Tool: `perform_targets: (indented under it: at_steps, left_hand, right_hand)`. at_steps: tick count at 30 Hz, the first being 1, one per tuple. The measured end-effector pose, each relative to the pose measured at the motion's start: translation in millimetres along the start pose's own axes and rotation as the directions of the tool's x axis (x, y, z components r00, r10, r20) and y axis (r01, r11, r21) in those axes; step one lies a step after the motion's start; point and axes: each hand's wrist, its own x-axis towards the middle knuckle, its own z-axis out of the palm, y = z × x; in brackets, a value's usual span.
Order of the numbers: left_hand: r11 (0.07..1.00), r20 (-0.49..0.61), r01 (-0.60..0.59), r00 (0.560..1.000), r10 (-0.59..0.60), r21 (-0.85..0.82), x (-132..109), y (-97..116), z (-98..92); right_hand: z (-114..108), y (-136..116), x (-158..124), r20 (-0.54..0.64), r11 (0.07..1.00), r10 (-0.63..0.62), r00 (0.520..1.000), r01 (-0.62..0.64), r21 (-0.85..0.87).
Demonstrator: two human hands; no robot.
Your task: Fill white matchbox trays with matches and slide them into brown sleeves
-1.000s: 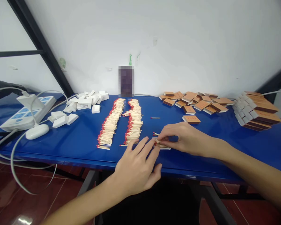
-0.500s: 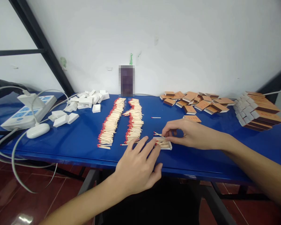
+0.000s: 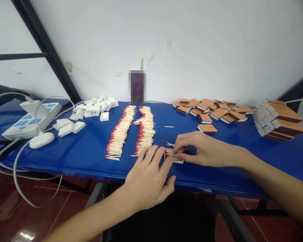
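A small white tray (image 3: pixel 178 161) with red-tipped matches in it lies near the table's front edge. My left hand (image 3: pixel 149 179) is spread, its fingertips at the tray's left side. Over the tray's right part, my right hand (image 3: pixel 202 148) has thumb and index finger drawn together at the matches; what is between the fingertips is too small to make out. A few loose matches (image 3: pixel 169 144) lie just behind the tray. Two long rows of matches, the left row (image 3: pixel 120 131) and the right row (image 3: pixel 146 129), run back across the table.
White trays (image 3: pixel 93 107) lie at the back left, beside a power strip (image 3: pixel 31 121) with cables. Orange matchbox sleeves (image 3: pixel 212 107) are scattered at the back right, near a stack of boxes (image 3: pixel 277 119). One match (image 3: pixel 168 126) lies alone.
My right hand has moved slightly down and left, from the tray's back edge to over the matches in it. The tray has shifted slightly left. My left hand has barely moved.
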Motion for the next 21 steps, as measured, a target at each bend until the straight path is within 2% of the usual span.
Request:
perform_targets:
  at_steps: [8, 10, 13, 15, 21]
  left_hand:
    - [1.0, -0.018, 0.012, 1.0, -0.012, 0.019, -0.7, -0.8, 3.9]
    - [1.0, -0.029, 0.012, 1.0, -0.012, 0.019, -0.8, -0.4, 4.5]
    - [1.0, -0.034, 0.01, 0.999, -0.009, 0.022, -1.0, 0.2, 4.9]
    - [1.0, -0.035, 0.007, 0.999, -0.006, 0.026, -1.2, 0.3, 5.1]
    - [0.999, -0.02, 0.013, 1.0, -0.012, 0.033, -0.7, -0.4, 3.3]
  right_hand:
    - [-0.4, -1.8, -0.1, -0.005, 0.999, -0.032, 0.999, 0.032, 0.007]
    - [3.1, 1.3, 2.1, -0.068, 1.0, -0.028, 0.997, 0.029, 0.009]
    - [11.2, 10.9, 7.6, -0.245, 0.999, 0.019, 0.969, -0.026, -0.024]
    - [15.1, 19.2, 11.6, -0.296, 0.996, 0.054, 0.954, -0.072, -0.052]
    - [8.2, 30.3, 16.9, -0.136, 0.993, 0.11, 0.985, -0.113, -0.016]
